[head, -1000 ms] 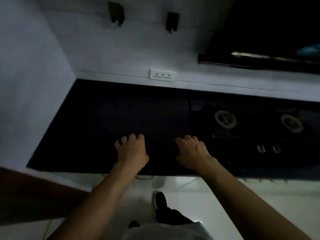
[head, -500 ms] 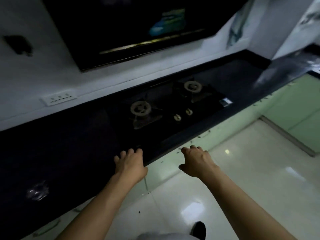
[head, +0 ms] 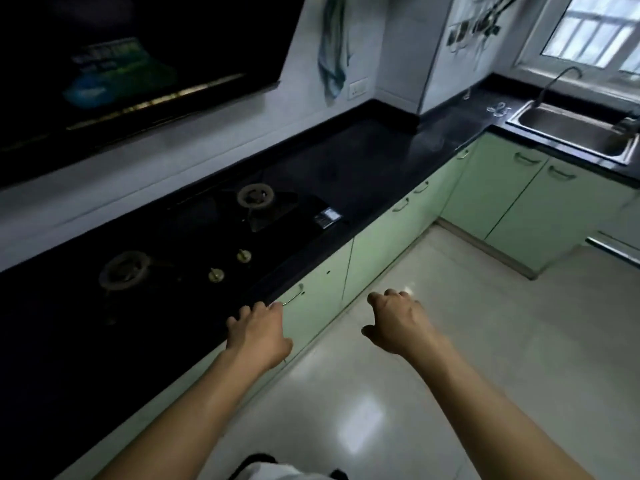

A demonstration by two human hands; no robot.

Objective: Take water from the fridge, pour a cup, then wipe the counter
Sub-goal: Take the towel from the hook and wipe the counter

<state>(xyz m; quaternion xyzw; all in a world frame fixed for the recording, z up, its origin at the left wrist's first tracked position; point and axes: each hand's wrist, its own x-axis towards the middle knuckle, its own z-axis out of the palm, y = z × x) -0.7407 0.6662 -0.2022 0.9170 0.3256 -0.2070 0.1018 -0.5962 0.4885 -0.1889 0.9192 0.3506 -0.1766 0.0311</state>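
A long black counter runs from the lower left toward a corner at the right. My left hand hovers over its front edge, fingers loosely curled, holding nothing. My right hand hangs in the air over the floor, away from the counter, fingers loosely curled and empty. No fridge, water bottle, cup or cloth for wiping is in view.
A two-burner gas hob is set into the counter, under a dark range hood. Pale green cabinets stand below. A steel sink with a tap sits at the far right under a window. A glossy tiled floor lies ahead.
The view has swung right from the counter's left end to the corner and sink. Both hands have come off the counter's edge; the right one is now over the floor.
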